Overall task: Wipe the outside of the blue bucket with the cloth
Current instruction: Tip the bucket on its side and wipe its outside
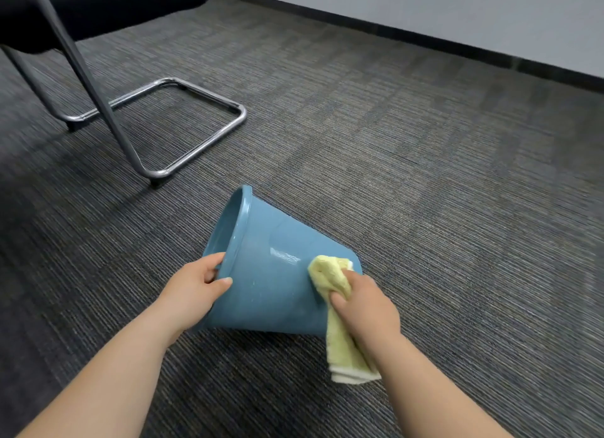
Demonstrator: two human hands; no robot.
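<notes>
The blue bucket [268,274] lies tipped on the carpet floor [425,192], long axis running left-right, mouth pointing left and away. The left hand [192,290] grips its rim, fingers curled over the lip; the right hand [362,303] clamps the yellow cloth [333,280] against the wall near the base. Best to press firmly in overlapping strokes toward the rim, rolling the bucket.

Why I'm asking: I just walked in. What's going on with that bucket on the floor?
A person is wiping the blue bucket, which lies on its side on the carpet. The left hand grips its rim, steadying it; the right hand holds the yellow cloth pressed against the outer wall near the base.
</notes>
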